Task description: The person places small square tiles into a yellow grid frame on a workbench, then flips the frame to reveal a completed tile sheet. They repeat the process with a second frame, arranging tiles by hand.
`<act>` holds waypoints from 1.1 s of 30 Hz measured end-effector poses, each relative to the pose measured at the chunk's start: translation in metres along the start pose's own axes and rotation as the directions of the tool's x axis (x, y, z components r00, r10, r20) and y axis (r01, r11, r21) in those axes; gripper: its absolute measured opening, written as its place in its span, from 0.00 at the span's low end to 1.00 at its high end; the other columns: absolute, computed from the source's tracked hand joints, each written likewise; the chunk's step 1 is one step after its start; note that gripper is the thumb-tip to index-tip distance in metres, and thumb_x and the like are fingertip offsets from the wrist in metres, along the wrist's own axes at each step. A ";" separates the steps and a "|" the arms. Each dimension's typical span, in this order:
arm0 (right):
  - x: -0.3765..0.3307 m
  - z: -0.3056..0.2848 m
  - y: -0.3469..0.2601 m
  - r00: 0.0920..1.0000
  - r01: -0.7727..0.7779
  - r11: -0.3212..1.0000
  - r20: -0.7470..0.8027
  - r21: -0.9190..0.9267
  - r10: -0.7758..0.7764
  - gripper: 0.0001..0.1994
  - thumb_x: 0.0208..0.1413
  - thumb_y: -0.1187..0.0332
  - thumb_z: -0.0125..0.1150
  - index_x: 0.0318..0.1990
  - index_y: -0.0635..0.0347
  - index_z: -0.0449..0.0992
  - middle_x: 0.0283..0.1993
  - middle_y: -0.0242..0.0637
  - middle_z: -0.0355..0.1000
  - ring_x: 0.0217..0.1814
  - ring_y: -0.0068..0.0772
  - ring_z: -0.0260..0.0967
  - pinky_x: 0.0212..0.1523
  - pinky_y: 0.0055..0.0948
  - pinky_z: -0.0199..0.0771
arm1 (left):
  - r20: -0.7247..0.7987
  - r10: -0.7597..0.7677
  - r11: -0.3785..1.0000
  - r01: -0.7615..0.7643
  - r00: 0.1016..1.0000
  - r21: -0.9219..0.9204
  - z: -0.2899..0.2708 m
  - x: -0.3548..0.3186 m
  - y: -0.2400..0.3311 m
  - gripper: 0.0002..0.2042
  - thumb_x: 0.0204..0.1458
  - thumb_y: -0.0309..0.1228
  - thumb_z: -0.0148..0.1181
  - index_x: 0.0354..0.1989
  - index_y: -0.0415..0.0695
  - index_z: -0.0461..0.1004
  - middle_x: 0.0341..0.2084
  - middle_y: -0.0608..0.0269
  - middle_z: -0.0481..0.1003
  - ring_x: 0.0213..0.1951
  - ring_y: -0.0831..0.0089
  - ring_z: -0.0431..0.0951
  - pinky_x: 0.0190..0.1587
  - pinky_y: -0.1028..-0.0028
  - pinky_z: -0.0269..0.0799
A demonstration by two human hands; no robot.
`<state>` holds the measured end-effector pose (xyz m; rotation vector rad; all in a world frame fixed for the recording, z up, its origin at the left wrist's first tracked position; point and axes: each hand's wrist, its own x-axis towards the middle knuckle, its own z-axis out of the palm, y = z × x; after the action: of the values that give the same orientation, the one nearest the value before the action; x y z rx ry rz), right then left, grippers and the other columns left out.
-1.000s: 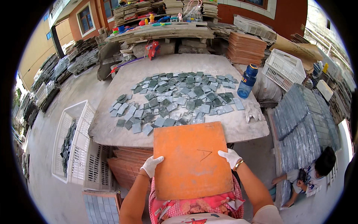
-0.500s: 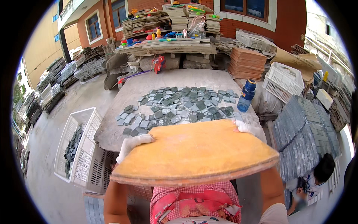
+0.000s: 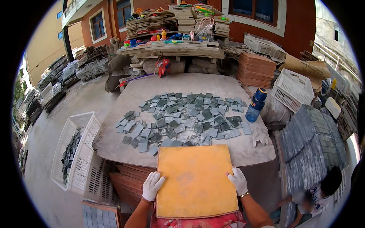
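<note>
I hold a square orange-yellow board [image 3: 195, 180] flat in front of me, its far edge resting over the near edge of a round stone table [image 3: 152, 89]. My left hand [image 3: 152, 186], in a white glove, grips the board's left edge. My gloved right hand [image 3: 238, 180] grips the right edge. Several small grey-green stone tiles [image 3: 182, 121] lie scattered across the table beyond the board.
A blue water bottle [image 3: 256, 105] and a white glove [image 3: 261, 135] sit at the table's right side. A white crate [image 3: 78, 152] with dark tiles stands to the left. Grey mosaic sheets [image 3: 308, 144] lie at right, where another person [image 3: 323, 188] crouches. Stacked orange boards [image 3: 255, 69] are behind.
The board was flat, then tipped up on edge half a second ago, and now lies flat again showing a yellower face. Both hands stay on its sides.
</note>
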<state>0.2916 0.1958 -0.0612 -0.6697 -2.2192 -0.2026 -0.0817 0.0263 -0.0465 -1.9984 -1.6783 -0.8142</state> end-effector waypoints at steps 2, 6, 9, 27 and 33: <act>-0.001 0.000 0.008 0.997 -0.044 0.999 0.056 -0.013 0.045 0.09 0.50 0.71 0.59 0.40 0.59 0.75 0.46 0.49 0.72 0.48 0.49 0.71 0.48 0.40 0.75 | 0.065 -0.042 0.998 0.045 0.997 -0.044 0.007 0.002 0.001 0.17 0.47 0.25 0.51 0.48 0.44 0.71 0.47 0.53 0.72 0.50 0.57 0.73 0.54 0.62 0.69; 0.028 -0.002 0.024 0.944 -0.283 0.946 0.221 0.159 0.245 0.11 0.53 0.75 0.53 0.44 0.64 0.71 0.45 0.44 0.74 0.50 0.47 0.71 0.53 0.38 0.71 | 0.207 -0.226 0.943 0.267 0.952 -0.199 0.005 -0.002 -0.016 0.20 0.45 0.18 0.50 0.51 0.41 0.71 0.47 0.49 0.73 0.49 0.57 0.75 0.51 0.66 0.71; 0.071 0.015 0.033 0.926 -0.374 0.878 0.173 0.300 0.335 0.15 0.55 0.76 0.49 0.51 0.67 0.68 0.49 0.46 0.72 0.53 0.51 0.68 0.56 0.38 0.67 | 0.244 -0.571 0.603 0.603 0.783 -0.523 0.019 0.007 -0.023 0.22 0.54 0.21 0.50 0.60 0.38 0.64 0.55 0.46 0.69 0.55 0.59 0.72 0.55 0.71 0.67; 0.131 0.073 0.044 0.967 -0.133 0.971 0.241 0.199 0.083 0.16 0.46 0.67 0.61 0.43 0.62 0.72 0.45 0.41 0.68 0.50 0.48 0.62 0.53 0.42 0.62 | 0.301 -0.551 0.118 0.429 0.778 -0.895 0.032 0.027 -0.002 0.36 0.60 0.45 0.47 0.66 0.29 0.46 0.66 0.48 0.51 0.69 0.61 0.48 0.68 0.66 0.40; 0.130 0.076 0.041 0.942 -0.215 0.960 0.299 0.178 0.155 0.20 0.38 0.60 0.70 0.38 0.58 0.72 0.40 0.37 0.66 0.46 0.45 0.63 0.49 0.41 0.64 | 0.299 -0.598 0.058 0.412 0.743 -0.909 0.035 0.024 -0.001 0.36 0.59 0.45 0.50 0.65 0.28 0.48 0.66 0.48 0.53 0.68 0.61 0.50 0.68 0.67 0.43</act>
<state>0.1927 0.3085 -0.0194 -0.8275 -2.3853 0.2343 -0.0743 0.0663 -0.0569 -1.6346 -2.0086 -2.8029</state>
